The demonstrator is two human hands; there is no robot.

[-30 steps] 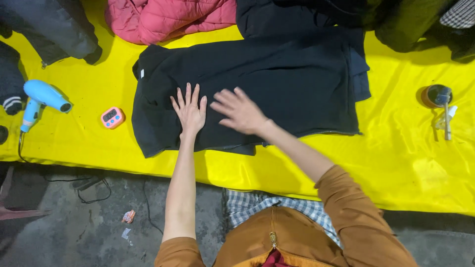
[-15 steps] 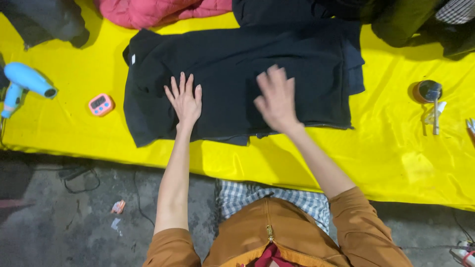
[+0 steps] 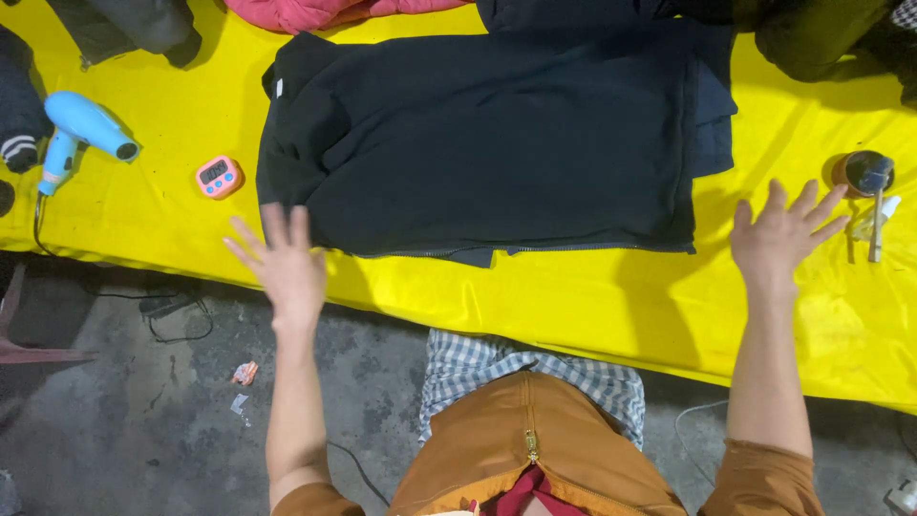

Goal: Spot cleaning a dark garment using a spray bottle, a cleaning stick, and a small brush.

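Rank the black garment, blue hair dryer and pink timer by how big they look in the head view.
1. Black folded garment, by far the largest.
2. Blue hair dryer.
3. Pink timer, the smallest.

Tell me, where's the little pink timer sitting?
The pink timer lies on the yellow cloth, left in the head view, between the blue hair dryer and the black garment.

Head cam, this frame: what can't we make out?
- Left hand: motion-blurred, so contact with the black garment is unclear.
- Red jacket and dark clothes along the top: cut off by the frame edge.
- Timer display: too small.
- Tool by the right hand: kind unclear.
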